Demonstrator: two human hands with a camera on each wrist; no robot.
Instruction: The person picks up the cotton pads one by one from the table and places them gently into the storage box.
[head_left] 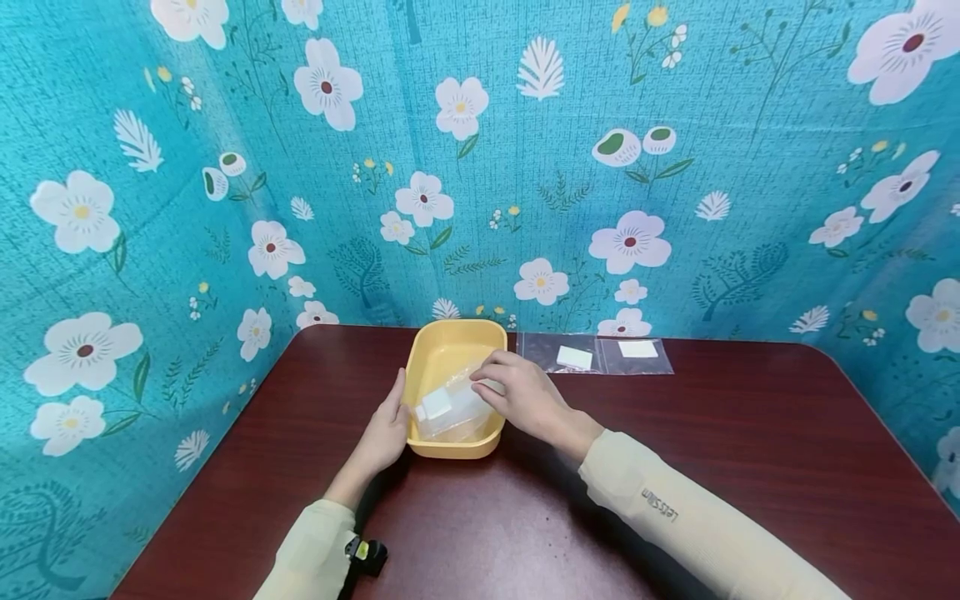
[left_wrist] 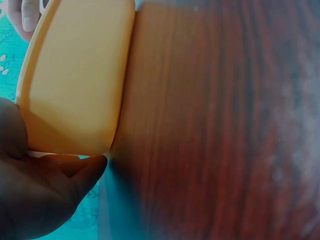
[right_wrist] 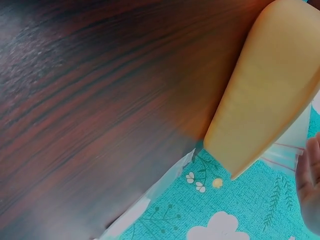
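A yellow plastic bin (head_left: 457,450) stands on the table, its long sides running away from me. My left hand (head_left: 382,429) grips its left wall, with the thumb at the rim and the fingers along the outside. In the left wrist view, this hand (left_wrist: 45,190) is at the bin's end. My right hand (head_left: 525,396) pinches a clear plastic bag (head_left: 468,408) with a white label, over the bin's right rim. The bag slants down into the bin. In the right wrist view, red zip lines on the bag (right_wrist: 282,156) show beside the right hand's fingers (right_wrist: 310,175).
Two flat clear bags with white labels, the nearer one (head_left: 542,348) and the farther one (head_left: 651,364), lie right of the bin at the table's back edge. A turquoise flowered curtain (head_left: 480,192) rises behind the dark red wooden table (head_left: 750,433).
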